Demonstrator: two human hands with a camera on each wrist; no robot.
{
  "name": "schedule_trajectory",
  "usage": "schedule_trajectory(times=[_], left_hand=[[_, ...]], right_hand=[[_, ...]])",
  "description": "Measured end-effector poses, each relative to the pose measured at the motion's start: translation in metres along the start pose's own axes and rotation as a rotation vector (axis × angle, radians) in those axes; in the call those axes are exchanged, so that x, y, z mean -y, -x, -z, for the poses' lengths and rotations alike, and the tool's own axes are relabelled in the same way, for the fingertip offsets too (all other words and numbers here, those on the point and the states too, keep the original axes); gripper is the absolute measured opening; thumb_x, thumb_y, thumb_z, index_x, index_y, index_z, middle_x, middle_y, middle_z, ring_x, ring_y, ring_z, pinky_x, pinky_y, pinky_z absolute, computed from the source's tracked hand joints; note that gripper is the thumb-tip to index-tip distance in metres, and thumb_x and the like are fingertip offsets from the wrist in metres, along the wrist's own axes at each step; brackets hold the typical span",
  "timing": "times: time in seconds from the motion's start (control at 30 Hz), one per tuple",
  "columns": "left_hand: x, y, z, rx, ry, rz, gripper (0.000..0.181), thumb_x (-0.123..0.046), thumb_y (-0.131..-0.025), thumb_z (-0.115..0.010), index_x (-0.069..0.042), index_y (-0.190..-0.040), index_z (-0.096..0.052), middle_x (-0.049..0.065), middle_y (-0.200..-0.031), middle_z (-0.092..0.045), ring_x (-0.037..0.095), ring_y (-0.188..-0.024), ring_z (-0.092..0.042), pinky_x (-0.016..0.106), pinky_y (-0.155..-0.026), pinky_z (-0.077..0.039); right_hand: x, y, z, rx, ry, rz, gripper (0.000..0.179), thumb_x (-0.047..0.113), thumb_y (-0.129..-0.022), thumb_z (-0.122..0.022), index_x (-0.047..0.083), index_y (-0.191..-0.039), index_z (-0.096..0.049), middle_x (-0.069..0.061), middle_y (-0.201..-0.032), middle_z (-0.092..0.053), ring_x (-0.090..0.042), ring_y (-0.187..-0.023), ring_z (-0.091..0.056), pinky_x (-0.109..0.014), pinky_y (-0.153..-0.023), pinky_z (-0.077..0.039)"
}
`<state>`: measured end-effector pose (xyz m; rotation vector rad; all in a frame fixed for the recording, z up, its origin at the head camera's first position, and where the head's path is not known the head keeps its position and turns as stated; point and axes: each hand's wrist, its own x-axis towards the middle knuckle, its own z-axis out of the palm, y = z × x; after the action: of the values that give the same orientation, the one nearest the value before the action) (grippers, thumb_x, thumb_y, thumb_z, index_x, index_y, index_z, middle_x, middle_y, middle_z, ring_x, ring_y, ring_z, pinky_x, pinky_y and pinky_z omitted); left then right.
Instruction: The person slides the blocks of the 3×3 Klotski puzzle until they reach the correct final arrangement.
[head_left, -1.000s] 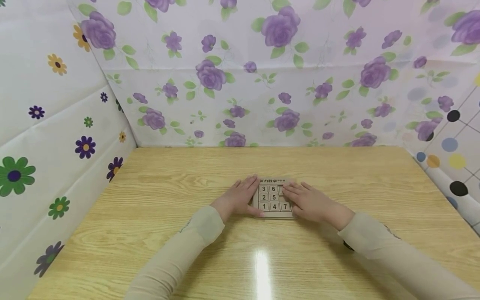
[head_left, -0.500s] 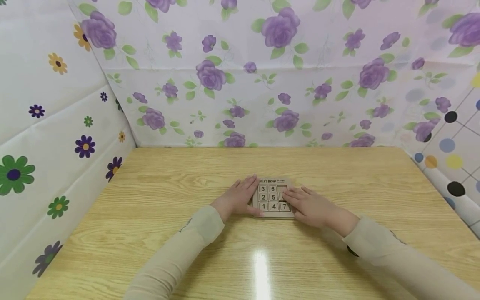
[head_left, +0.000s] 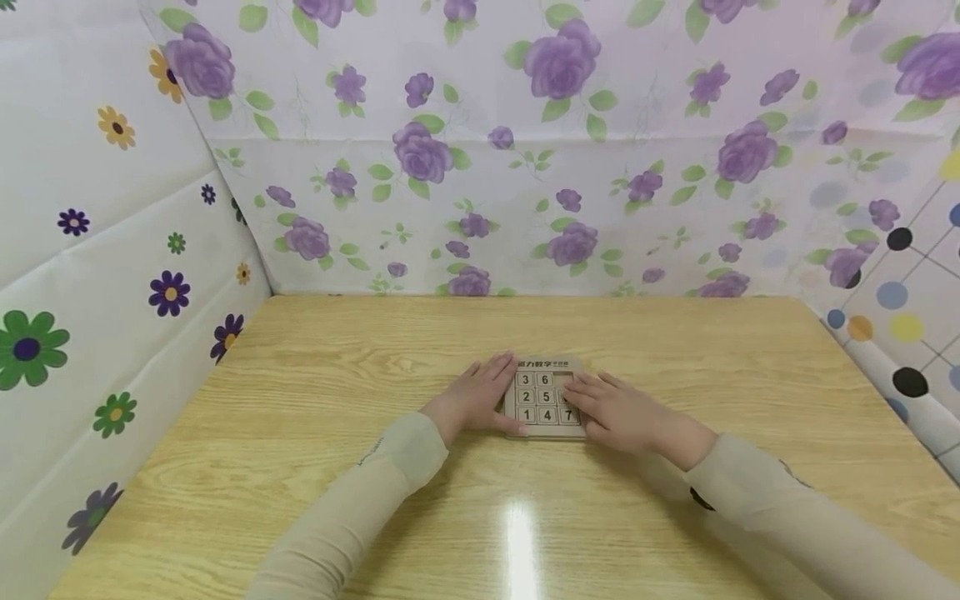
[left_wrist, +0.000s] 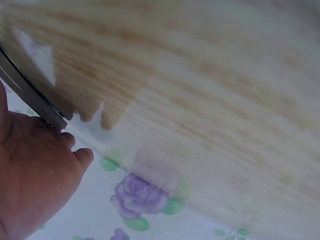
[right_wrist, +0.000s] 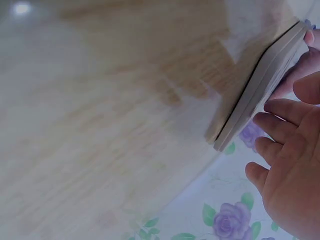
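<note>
A sliding number puzzle [head_left: 546, 397] lies flat on the wooden table, printed lettering along its far border. Its left column reads 3, 2, 1 and its middle column 6, 5, 4. Tile 7 [head_left: 568, 415] sits at the near right, and the far right slot shows dark. My left hand [head_left: 478, 398] holds the frame's left side, thumb at the near corner and fingers along the edge. With straight fingers, my right hand [head_left: 621, 412] touches the middle right tile, hiding most of it. In the right wrist view the puzzle's edge [right_wrist: 262, 77] runs beside the right hand's fingers.
The wooden table [head_left: 360, 350] extends around the puzzle on all sides. Behind it hangs a cloth with purple roses [head_left: 562, 62], and patterned cloths close off the left [head_left: 105, 275] and right. A bright reflection lies on the near tabletop.
My right hand has drawn slightly toward me. The tile under its fingertips has slid from the far right slot to the middle right one. The left hand has stayed in place.
</note>
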<state>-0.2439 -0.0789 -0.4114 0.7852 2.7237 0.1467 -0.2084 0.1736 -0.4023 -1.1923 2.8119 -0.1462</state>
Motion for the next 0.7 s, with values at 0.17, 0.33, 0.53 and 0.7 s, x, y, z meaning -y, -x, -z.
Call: schedule_trajectory(times=[0.17, 0.33, 0.53, 0.7], left_hand=[[0.000, 0.000, -0.001, 0.001, 0.008, 0.000, 0.113, -0.070, -0.076, -0.060, -0.008, -0.154, -0.004, 0.006, -0.161, 0.002, 0.020, -0.148, 0.000, 0.040, -0.121, -0.005], [0.000, 0.001, -0.002, 0.000, 0.013, -0.006, 0.114, -0.070, -0.076, -0.060, -0.008, -0.154, -0.005, 0.007, -0.161, 0.001, 0.020, -0.148, 0.000, 0.041, -0.121, -0.006], [-0.002, 0.001, -0.001, 0.002, 0.026, -0.006, 0.113, -0.069, -0.076, -0.061, -0.009, -0.154, -0.005, 0.007, -0.161, 0.000, 0.020, -0.148, 0.000, 0.041, -0.121, -0.006], [0.000, 0.000, -0.001, -0.001, 0.010, -0.002, 0.113, -0.070, -0.076, -0.060, -0.009, -0.154, -0.004, 0.006, -0.161, 0.001, 0.020, -0.148, 0.000, 0.040, -0.121, -0.006]], right_hand=[[-0.003, -0.013, 0.000, 0.023, -0.029, -0.009, 0.052, 0.016, -0.095, -0.043, -0.002, -0.144, -0.038, -0.017, -0.150, -0.036, -0.038, -0.141, -0.026, -0.056, -0.115, -0.020], [0.002, -0.025, 0.001, 0.044, -0.040, -0.016, 0.054, 0.017, -0.094, -0.044, 0.000, -0.145, -0.037, -0.015, -0.152, -0.034, -0.036, -0.143, -0.024, -0.056, -0.116, -0.018], [0.005, -0.030, -0.001, 0.081, -0.068, -0.027, 0.055, 0.017, -0.094, -0.043, 0.000, -0.146, -0.035, -0.014, -0.153, -0.032, -0.035, -0.143, -0.022, -0.055, -0.117, -0.016], [-0.001, -0.028, -0.003, 0.062, -0.081, -0.035, 0.053, 0.017, -0.095, -0.042, 0.001, -0.145, -0.037, -0.014, -0.152, -0.034, -0.036, -0.143, -0.024, -0.056, -0.117, -0.016]])
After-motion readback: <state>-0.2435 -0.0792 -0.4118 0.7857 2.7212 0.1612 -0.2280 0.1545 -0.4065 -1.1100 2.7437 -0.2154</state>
